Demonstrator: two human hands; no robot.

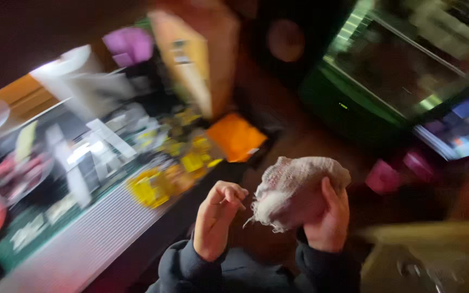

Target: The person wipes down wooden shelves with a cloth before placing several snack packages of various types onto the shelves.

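**Both hands raised, right hand gripping a knitted cloth**

Head view, heavily motion-blurred; fine detail unreadable.

Right hand [329, 220]: closed around a crumpled, pale pinkish-white knitted cloth [294, 190], fingers wrapped up its right side, thumb side hidden behind the fabric. The cloth is bunched into a rounded lump, held in the air in front of the person, off the counter and to the right of its near edge. A frayed, fluffy tuft hangs from the cloth's lower left.

Left hand [219, 217]: fingers curled inward in a loose fist, fingertips pinched together just beside the cloth's left edge. Whether they pinch a thread of the cloth I cannot tell; the blur hides it. Both wrists come out of dark grey sleeves [191, 268].

Surroundings: a long counter with a pale ribbed front strip [99, 239] runs diagonally at left. Along its far edge lie blurred yellow packets [161, 182]. Beyond its right end sits a bright orange flat square object [236, 137]. A tan cardboard box [194, 59] stands upright behind the counter. A glass-fronted cabinet with a green frame [397, 70] fills the upper right corner.
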